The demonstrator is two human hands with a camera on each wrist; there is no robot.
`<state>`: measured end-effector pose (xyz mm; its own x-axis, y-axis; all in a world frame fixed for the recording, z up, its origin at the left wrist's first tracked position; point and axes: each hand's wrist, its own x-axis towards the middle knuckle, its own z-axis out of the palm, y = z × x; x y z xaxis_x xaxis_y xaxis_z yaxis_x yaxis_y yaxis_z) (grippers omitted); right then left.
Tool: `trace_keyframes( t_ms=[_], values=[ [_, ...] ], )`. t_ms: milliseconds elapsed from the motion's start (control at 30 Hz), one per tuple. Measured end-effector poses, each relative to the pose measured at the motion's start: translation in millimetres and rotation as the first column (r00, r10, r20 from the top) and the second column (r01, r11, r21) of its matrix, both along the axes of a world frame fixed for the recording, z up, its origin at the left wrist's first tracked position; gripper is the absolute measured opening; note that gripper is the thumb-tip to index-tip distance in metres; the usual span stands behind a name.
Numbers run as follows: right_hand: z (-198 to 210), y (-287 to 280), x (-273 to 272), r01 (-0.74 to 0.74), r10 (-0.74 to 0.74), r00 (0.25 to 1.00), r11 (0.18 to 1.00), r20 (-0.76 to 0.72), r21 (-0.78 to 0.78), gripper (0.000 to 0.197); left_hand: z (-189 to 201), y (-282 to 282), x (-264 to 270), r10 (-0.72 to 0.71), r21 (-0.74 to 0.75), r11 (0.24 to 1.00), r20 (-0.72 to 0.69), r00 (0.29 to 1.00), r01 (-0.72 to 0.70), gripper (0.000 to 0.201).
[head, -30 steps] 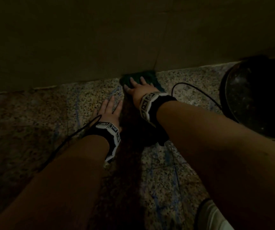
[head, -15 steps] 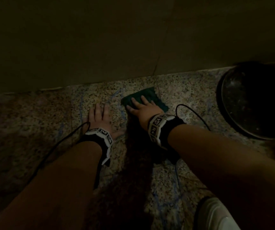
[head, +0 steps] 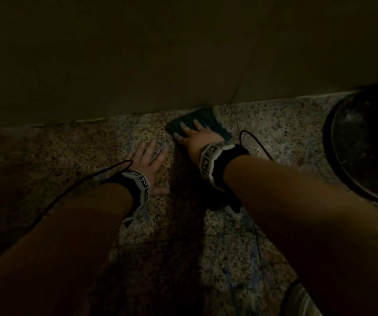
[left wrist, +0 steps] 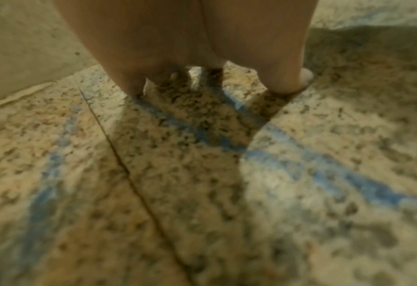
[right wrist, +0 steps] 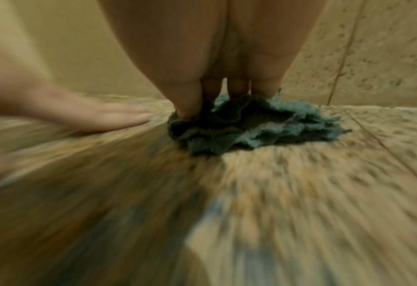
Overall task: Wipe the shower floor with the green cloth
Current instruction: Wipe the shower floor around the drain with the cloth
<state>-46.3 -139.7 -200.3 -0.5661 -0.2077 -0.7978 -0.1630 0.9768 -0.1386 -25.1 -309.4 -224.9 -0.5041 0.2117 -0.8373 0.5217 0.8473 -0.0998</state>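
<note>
- Nearest the camera, both forearms run up from the bottom corners of the head view, each wearing a marker band with a thin black cable.
- The left hand point(head: 148, 160), left of centre, lies flat on the speckled shower floor point(head: 281, 137) with fingers spread and straight, holding nothing; it looks to be a brace and is best kept planted there.
- The floor carries faint blue streaks point(left wrist: 324, 170), so I judge there is residue left to clear.
- Just beyond and to the right, the right hand point(head: 195, 136) presses the green cloth point(head: 206, 115) down with straight fingers laid on top, not curled round it.
- The cloth sits at upper centre of the head view, its far edge at or touching the foot of the wall point(head: 138, 65); in the right wrist view it is bunched under the fingertips point(right wrist: 237, 88).
- To wipe well, I would keep the palm weight even, let the cloth flatten out, and overlap strokes along the wall joint.
- A dark round basin point(head: 365, 144) stands at the right edge, well apart; strokes should stop short of it.
</note>
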Motion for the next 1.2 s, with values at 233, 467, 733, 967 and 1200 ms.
trace_keyframes(
  t_ms=[233, 467, 733, 967, 1200],
  values=[
    [5, -7, 25, -0.047, 0.047, 0.996, 0.999, 0.072, -0.009, 0.083, 23, 2, -7, -0.145, -0.068, 0.987, 0.052, 0.988, 0.148, 0.103],
    [34, -1, 11, -0.124, 0.118, 0.988, 0.991, 0.098, 0.054, 0.077, 83, -9, -17, -0.260, -0.130, 0.956, 0.029, 0.965, 0.261, 0.081],
    [56, 16, 18, -0.124, 0.122, 0.992, 0.991, 0.034, 0.052, 0.076, 132, -21, -13, -0.132, -0.274, 0.956, -0.096, 0.987, 0.101, 0.080],
    [68, 19, 43, -0.111, 0.111, 0.992, 0.994, 0.051, 0.000, 0.073, 125, -32, 18, 0.186, -0.213, 0.953, -0.153, 0.971, -0.217, 0.083],
    [59, 17, 42, -0.026, 0.023, 0.999, 0.994, 0.027, 0.106, 0.071, 94, -36, 18, 0.137, -0.114, 0.981, -0.166, 0.977, -0.157, 0.085]
  ],
)
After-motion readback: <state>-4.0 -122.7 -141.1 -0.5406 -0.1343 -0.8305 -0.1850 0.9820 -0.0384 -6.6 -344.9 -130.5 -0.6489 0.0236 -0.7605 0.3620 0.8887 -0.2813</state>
